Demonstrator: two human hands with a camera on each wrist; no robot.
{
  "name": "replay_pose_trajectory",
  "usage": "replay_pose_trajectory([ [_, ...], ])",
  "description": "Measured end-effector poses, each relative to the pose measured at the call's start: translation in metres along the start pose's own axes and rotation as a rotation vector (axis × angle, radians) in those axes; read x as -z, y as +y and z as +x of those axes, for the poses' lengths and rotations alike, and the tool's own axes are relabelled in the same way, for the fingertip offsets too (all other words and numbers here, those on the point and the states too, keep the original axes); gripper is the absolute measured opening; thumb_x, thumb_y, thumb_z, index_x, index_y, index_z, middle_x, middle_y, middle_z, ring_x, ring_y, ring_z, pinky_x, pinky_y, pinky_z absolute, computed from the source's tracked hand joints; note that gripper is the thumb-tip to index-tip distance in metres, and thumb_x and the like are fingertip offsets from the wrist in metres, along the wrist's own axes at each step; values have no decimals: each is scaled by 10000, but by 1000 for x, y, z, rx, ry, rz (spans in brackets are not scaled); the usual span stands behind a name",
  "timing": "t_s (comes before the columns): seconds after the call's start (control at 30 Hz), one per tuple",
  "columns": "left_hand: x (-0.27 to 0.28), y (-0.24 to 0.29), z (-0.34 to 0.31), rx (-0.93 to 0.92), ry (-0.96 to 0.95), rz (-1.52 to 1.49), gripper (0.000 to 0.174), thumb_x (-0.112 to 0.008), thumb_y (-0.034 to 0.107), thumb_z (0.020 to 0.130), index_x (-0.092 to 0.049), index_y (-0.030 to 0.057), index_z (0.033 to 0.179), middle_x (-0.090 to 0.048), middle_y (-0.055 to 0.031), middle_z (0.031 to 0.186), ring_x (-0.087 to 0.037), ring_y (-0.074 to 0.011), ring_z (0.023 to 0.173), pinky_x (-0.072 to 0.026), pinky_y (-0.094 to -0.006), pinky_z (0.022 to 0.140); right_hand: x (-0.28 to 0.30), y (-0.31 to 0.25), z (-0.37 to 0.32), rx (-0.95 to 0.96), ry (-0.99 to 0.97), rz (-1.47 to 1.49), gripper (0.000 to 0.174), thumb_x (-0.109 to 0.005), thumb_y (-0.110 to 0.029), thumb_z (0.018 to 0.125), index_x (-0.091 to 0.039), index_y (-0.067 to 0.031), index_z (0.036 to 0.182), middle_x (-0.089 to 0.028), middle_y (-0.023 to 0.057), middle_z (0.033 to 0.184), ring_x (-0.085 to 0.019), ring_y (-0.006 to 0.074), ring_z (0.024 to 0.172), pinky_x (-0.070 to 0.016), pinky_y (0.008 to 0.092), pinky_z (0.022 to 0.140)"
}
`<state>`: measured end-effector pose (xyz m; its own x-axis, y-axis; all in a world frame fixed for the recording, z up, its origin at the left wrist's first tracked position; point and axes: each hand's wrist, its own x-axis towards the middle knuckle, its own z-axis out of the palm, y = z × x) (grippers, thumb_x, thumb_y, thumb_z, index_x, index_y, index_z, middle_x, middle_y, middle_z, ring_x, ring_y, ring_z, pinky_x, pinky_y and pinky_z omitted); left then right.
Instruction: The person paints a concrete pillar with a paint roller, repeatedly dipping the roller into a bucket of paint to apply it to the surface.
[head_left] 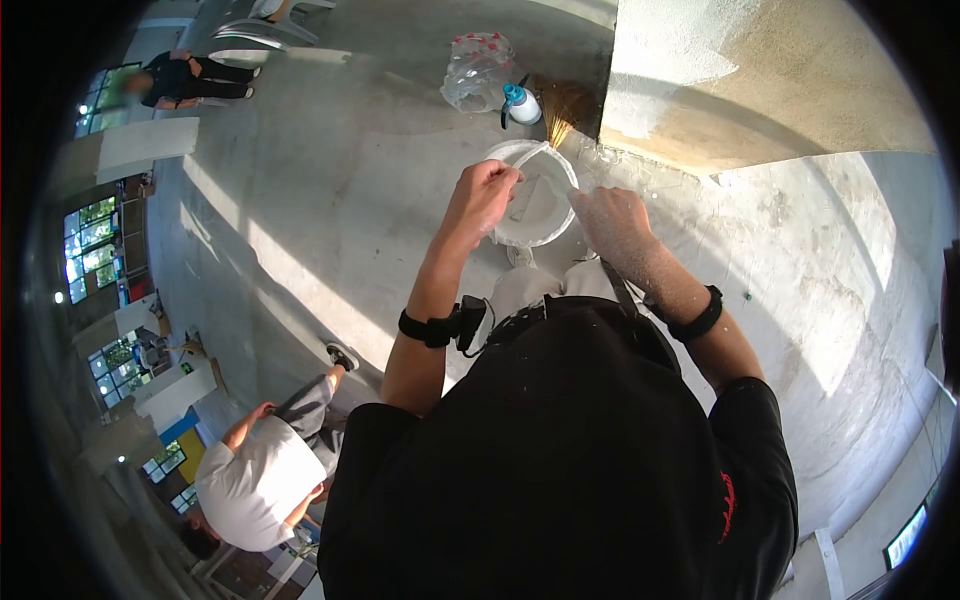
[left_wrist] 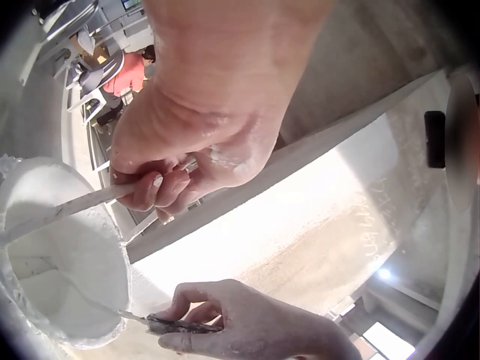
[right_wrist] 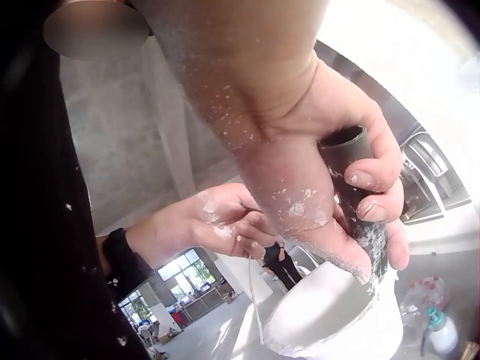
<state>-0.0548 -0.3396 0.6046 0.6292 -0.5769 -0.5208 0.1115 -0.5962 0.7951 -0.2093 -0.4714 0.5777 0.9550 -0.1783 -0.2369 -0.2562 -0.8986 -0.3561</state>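
A white bucket (head_left: 535,241), its rim crusted with white material, stands on the floor in front of the person. White material lines its inside. The left hand (head_left: 482,203) is over the near left of the bucket, its fingers curled round the bucket's white-coated handle (left_wrist: 67,212). At the bucket's right side, the right hand (head_left: 615,222) grips a tool by its dark cylindrical handle (right_wrist: 349,169), which is smeared with white. The tool's thin white-coated end points into the bucket in the left wrist view; its exact shape is hidden. White specks cover the right hand and forearm.
Beyond the bucket are a spray bottle (head_left: 525,106), a clear plastic bag (head_left: 478,75) and a straw broom (head_left: 562,108). A plastered wall block (head_left: 740,90) rises at the right. One person (head_left: 262,485) is at the lower left, another (head_left: 190,80) farther off.
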Motion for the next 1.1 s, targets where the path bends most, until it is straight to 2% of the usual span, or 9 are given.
replay_pose_trajectory([
  [0.07, 3, -3, 1, 22, -6, 50, 256, -545, 205, 857, -645, -26, 906, -615, -85, 760, -553, -125, 689, -445, -266, 624, 5, -3, -3, 23, 64, -60, 98, -598, -76, 782, -624, -44, 871, -673, 139, 763, -685, 274, 767, -541, 357, 660],
  [0.2, 1, -3, 0, 4, -2, 39, 256, -547, 205, 859, -648, -25, 907, -617, -85, 755, -553, -125, 684, -445, -266, 619, 7, -5, -2, 25, 28, -52, 99, -601, -76, 780, -615, -29, 866, -672, 138, 760, -684, 276, 754, -541, 359, 651],
  [0.5, -1, -2, 2, 21, 29, 78, 250, -553, 206, 866, -645, -24, 903, -587, -53, 717, -536, -111, 660, -435, -261, 607, 10, -10, -13, 49, 18, -63, 250, -618, -52, 759, -534, 8, 987, -660, 140, 733, -682, 273, 718, -540, 344, 615],
  [0.57, -3, -2, 2, -2, 62, -9, 189, -545, 157, 895, -631, -11, 882, -466, 29, 625, -385, -45, 534, -305, -217, 470, 11, -9, -16, 51, 20, -76, 260, -626, -62, 755, -538, 15, 987, -660, 136, 733, -682, 271, 718, -538, 337, 608],
  [0.67, -5, -5, 5, 4, 96, 8, 186, -546, 155, 892, -632, -10, 887, -472, 23, 628, -387, -50, 528, -310, -218, 470, 13, -7, -21, 42, -15, -36, 338, -587, -61, 749, -491, 15, 1064, -625, 164, 762, -656, 317, 699, -528, 389, 603],
  [0.8, -5, -11, 9, 1, 101, 0, 183, -546, 149, 890, -632, -13, 885, -482, 16, 631, -395, -54, 523, -317, -219, 467, 23, -7, -33, 28, 74, -62, 282, -606, -60, 755, -530, 27, 1012, -647, 130, 713, -672, 271, 687, -533, 340, 593],
  [0.9, -7, -19, 14, 10, 105, 12, 187, -547, 150, 889, -631, -16, 887, -483, 14, 629, -402, -54, 521, -326, -221, 466, 28, -1, -40, 26, 128, 24, 251, -573, -65, 774, -502, 4, 1005, -615, 165, 733, -644, 329, 669, -514, 408, 582],
  [0.97, -7, -22, 15, 46, 107, 12, 244, -556, 195, 863, -656, -25, 898, -603, -74, 719, -541, -125, 641, -434, -267, 593, 31, 2, -43, -9, 98, 33, 201, -557, -77, 807, -504, -1, 985, -606, 163, 698, -639, 326, 644, -507, 417, 568],
  [1.1, -9, -24, 17, 54, 108, 37, 240, -555, 191, 858, -657, -23, 891, -600, -74, 714, -538, -121, 637, -424, -259, 571, 24, 10, -48, -14, 145, 56, 199, -557, -105, 830, -502, 0, 989, -602, 164, 672, -637, 321, 630, -505, 419, 560],
])
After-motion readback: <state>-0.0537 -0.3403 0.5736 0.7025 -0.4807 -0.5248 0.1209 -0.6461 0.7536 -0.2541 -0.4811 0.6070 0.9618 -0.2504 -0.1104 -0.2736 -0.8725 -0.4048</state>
